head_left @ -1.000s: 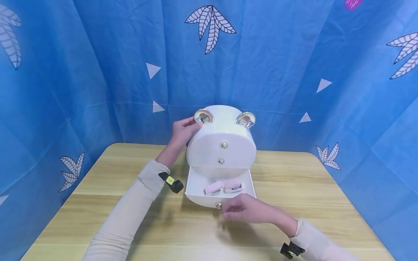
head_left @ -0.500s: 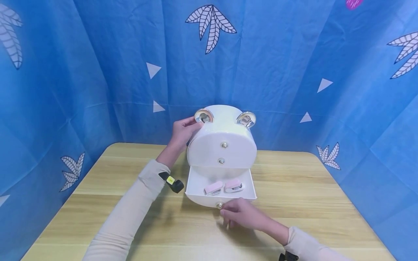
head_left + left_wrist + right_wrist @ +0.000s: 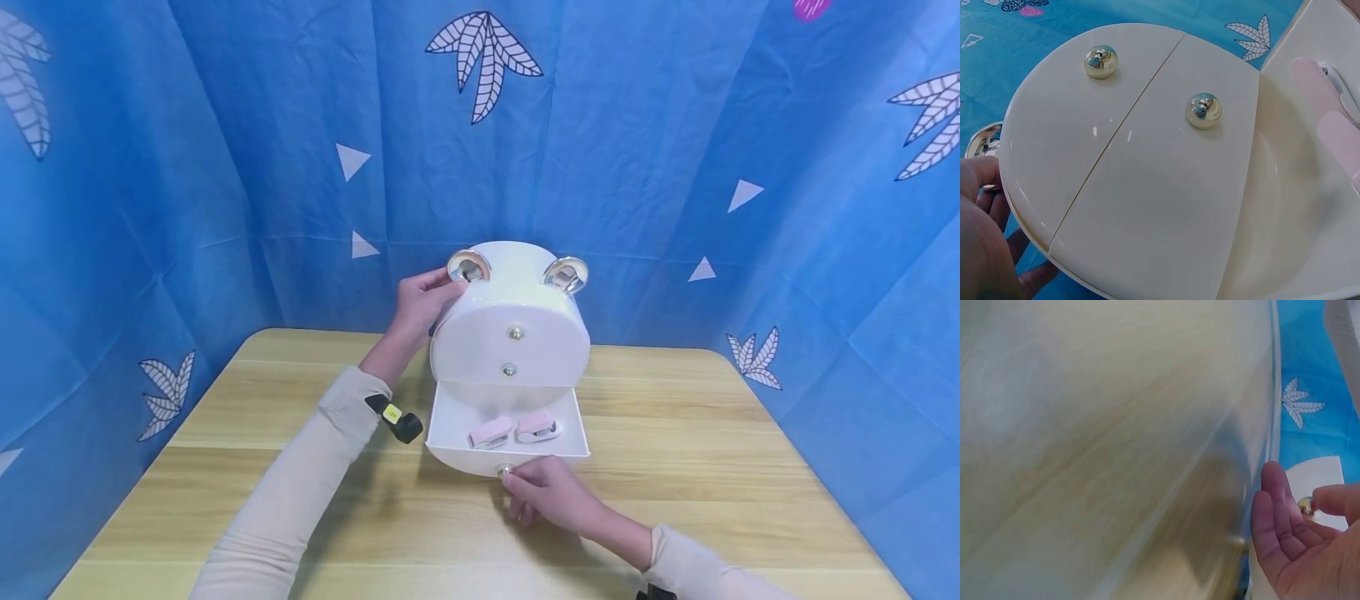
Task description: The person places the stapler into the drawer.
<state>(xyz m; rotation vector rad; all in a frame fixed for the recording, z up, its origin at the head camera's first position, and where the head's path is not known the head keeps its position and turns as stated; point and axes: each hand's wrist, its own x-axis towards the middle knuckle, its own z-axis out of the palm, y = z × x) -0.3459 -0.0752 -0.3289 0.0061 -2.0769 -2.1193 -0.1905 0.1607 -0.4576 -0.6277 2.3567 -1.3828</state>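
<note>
A white rounded drawer box [image 3: 480,342] with two shiny ear shapes and metallic knobs stands on the table. Its bottom drawer [image 3: 480,460] is pulled out, with two pink-and-white mini staplers [image 3: 491,432] lying inside. My left hand [image 3: 420,308] rests against the box's upper left side by the left ear [image 3: 468,266]; in the left wrist view its fingers are spread along the curved side. At the drawer front, my right hand [image 3: 558,497] pinches the gold knob [image 3: 1305,505], the other fingers extended below. The knob is partly covered by the fingertips.
The box stands towards the back of a light wooden table [image 3: 705,467]. A blue curtain [image 3: 637,167] with leaf prints surrounds the table's back and sides. Each forearm wears a black strap [image 3: 393,419] at the wrist.
My right hand has moved slightly left and down onto the drawer knob, its thumb and finger closing on it. The left hand, box, drawer and staplers have stayed in place.
</note>
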